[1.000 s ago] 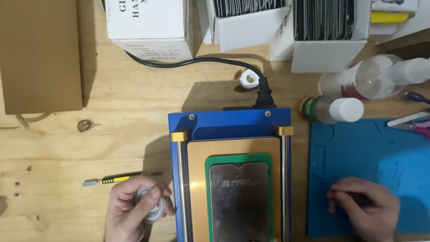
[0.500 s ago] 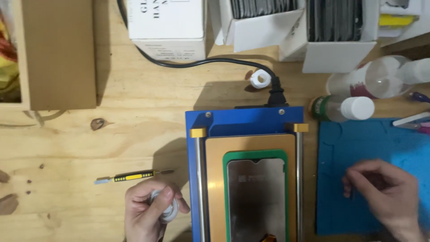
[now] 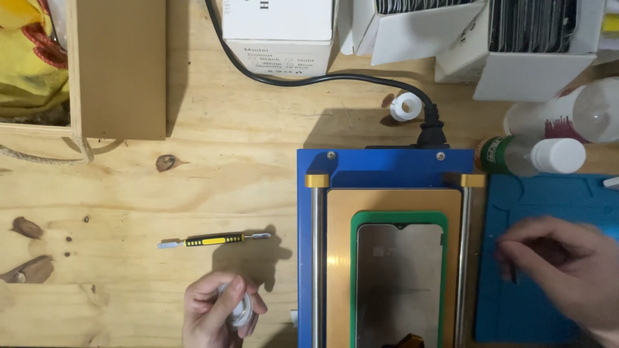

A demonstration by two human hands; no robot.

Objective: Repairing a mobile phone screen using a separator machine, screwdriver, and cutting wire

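Note:
My left hand is at the bottom edge of the wooden table, fingers curled around a small white roll. A thin metal pry tool with a black and yellow grip lies on the wood just above it. My right hand hovers over the blue work mat, fingers bent and pinching something small and dark that I cannot make out. Between the hands stands a blue heating machine with a gold plate, a green frame and a phone screen in it.
A black power cable runs from the machine's plug across the back. White cardboard boxes line the far edge. Two clear bottles with white caps lie right of the machine. A wooden box stands at left.
The view has shifted left and down, so everything sits further right in the frame. My right hand has lifted slightly and moved a little left over the mat. My left hand still holds the roll.

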